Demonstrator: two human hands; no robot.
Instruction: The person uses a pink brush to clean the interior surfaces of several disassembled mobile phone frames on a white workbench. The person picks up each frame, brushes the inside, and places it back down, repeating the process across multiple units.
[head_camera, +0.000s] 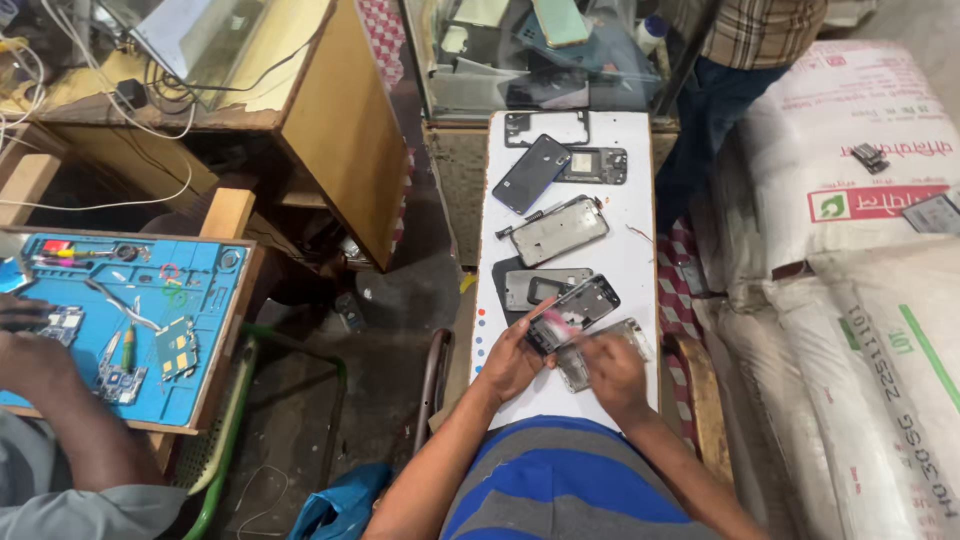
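Note:
My left hand (515, 358) grips a dark phone frame (580, 305) by its near end, tilted up above the white board (630, 250). My right hand (612, 368) rests just right of it, fingers curled over a clear, silvery phone part (630, 338) lying on the board. Something small and pink shows between my hands at the frame's lower edge. Whether the right hand actually grips the clear part cannot be told.
Several more phone frames and a black phone (531, 172) lie in a row up the board. At left, another person's hand (30, 350) works on a blue repair mat (200, 290) with circuit boards and tools. White sacks (870, 300) are stacked at right; a glass case (540, 60) stands ahead.

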